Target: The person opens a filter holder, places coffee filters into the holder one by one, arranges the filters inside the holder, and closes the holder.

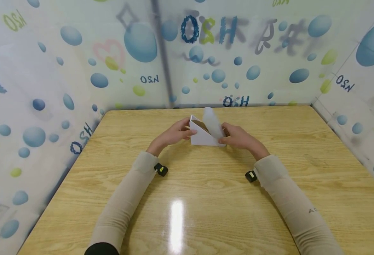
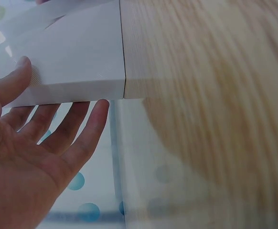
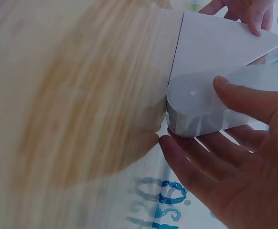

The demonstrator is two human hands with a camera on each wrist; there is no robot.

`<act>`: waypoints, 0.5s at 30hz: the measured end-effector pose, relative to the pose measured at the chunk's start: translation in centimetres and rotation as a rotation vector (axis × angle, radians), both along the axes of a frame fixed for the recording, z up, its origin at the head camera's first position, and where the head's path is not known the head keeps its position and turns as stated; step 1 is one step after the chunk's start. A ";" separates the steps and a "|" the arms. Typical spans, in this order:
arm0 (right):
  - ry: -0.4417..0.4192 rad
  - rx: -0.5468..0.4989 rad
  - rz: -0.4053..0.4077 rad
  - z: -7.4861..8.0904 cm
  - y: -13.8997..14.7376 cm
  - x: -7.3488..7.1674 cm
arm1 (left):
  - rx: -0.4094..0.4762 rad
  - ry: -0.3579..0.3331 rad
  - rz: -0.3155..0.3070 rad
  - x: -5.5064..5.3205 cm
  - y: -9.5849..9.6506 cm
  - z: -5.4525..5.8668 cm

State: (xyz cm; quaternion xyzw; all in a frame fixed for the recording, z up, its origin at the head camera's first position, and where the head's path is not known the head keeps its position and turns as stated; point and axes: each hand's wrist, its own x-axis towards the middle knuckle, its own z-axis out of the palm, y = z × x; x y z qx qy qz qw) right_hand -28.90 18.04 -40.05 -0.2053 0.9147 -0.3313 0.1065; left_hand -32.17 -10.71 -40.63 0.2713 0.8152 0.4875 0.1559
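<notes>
A white box with a slanted top stands on the wooden table, and something brown shows inside its opening. Its translucent lid is swung up on the right side, where a round pivot shows in the right wrist view. My left hand holds the box's left end, thumb on the front face and fingers along the side. At the other end my right hand grips the box, its thumb lying over the lid near the pivot and its fingers at the end wall.
The wooden table runs back to a patterned wall sheet with blue and green spots and lettering. Small black devices sit at both sleeve cuffs. A bright reflection lies on the near tabletop.
</notes>
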 end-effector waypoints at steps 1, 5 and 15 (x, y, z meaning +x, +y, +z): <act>-0.005 0.007 0.004 0.0 0.0 0.0 | 0.000 0.000 -0.001 0.0 0.0 0.0; -0.014 0.022 0.008 0.1 0.0 0.1 | 0.001 0.000 0.001 0.1 0.1 0.1; -0.022 0.029 0.008 0.2 0.0 0.2 | 0.006 -0.010 -0.001 0.3 0.0 0.3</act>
